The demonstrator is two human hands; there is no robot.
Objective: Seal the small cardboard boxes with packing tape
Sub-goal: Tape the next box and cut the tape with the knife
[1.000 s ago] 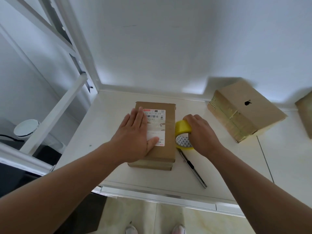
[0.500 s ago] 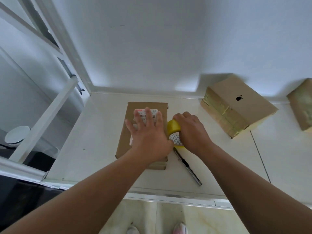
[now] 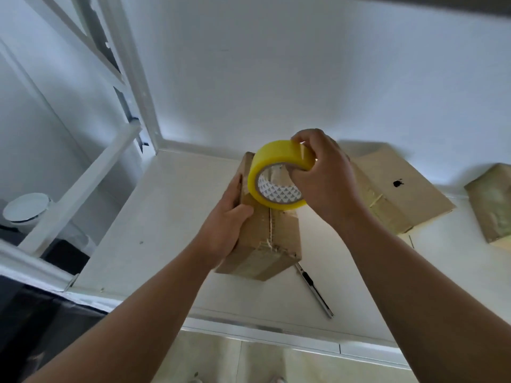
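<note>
Two hands busy mid-frame: my left hand [image 3: 225, 225] clamps the box [image 3: 265, 233], right hand [image 3: 322, 179] pinches the tape roll [image 3: 279, 174], so I reckon the strip might land crooked off the seam.

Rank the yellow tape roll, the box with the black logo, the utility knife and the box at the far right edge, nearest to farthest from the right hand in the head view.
From the right hand:
1. Yellow tape roll, gripped in that hand, above the held box.
2. Box with the black logo, just right of the hand.
3. Utility knife, lower down, near the table's front edge.
4. Box at the far right edge.
</note>
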